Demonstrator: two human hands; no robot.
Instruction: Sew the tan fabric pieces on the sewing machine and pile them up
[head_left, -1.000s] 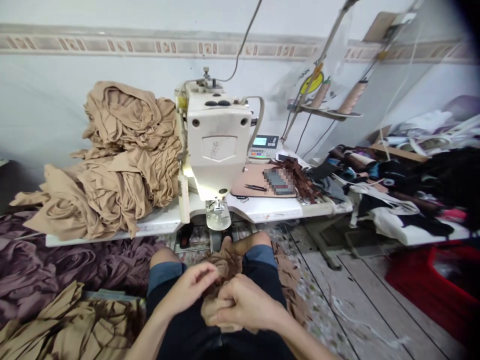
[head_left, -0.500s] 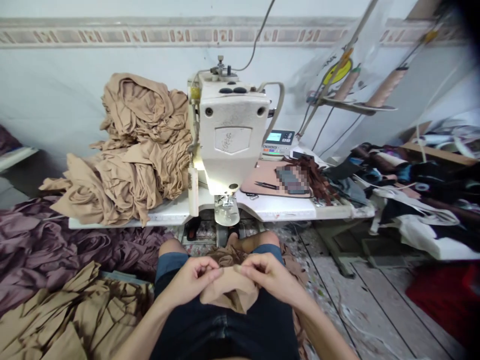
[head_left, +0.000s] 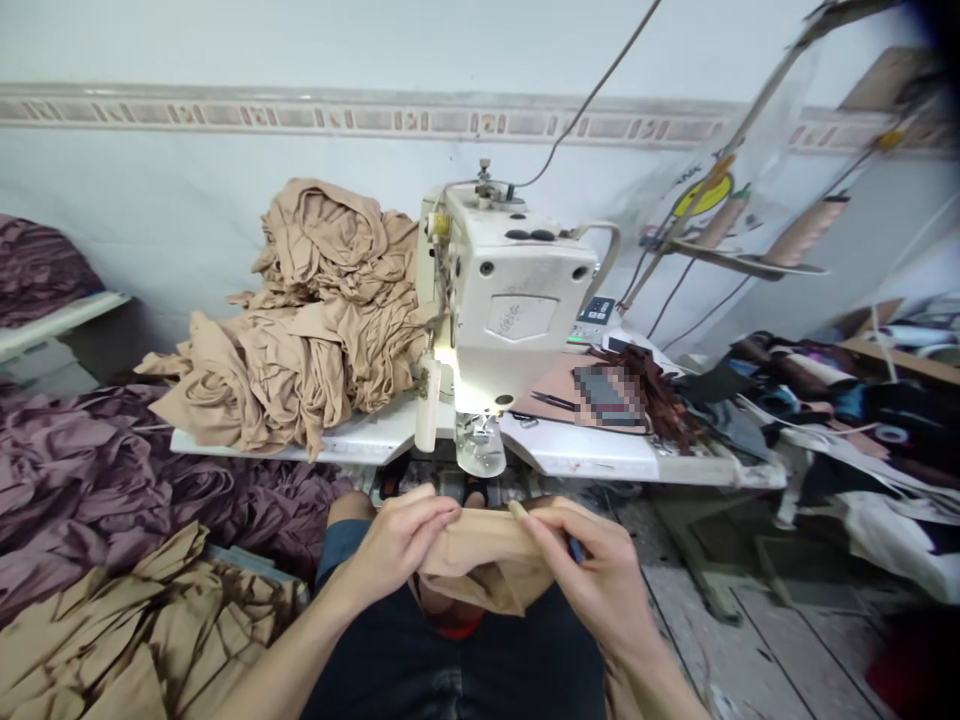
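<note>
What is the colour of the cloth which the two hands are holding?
The cloth is light tan, seen best in the head view.

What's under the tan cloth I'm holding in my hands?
Past the lower edge of the tan cloth, your dark shorts and a small, unidentifiable red patch show. What lies directly beneath the cloth is covered.

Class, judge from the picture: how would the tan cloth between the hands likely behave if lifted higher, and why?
The tan cloth is probably floppy: its lower part sags in folds. It is likely light, since the left hand and right hand merely pinch its upper edge.
</note>
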